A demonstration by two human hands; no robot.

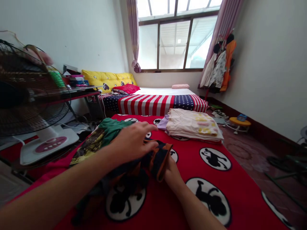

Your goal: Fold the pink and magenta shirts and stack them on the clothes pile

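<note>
A navy and orange checked garment (134, 167) lies bunched in front of me, with one end lifted in a curled fold. My right hand (173, 172) holds that fold from the right; its fingers are partly hidden behind the cloth. Over the garment's left side hovers my left hand (135, 139), slightly blurred, with thumb and fingers apart. Beneath my left forearm, a green garment (112, 126) and a yellow-and-dark printed cloth (90, 145) lie loosely heaped. Farther back on the right sits a stack of folded pale clothes (189, 124).
All this lies on a red blanket (192, 159) with monkey prints. A fan (31, 95) stands at the left beside a cluttered desk (83, 91). Behind is a bed with a striped cover (148, 103). On the right floor are a yellow stool (240, 121) and shoes.
</note>
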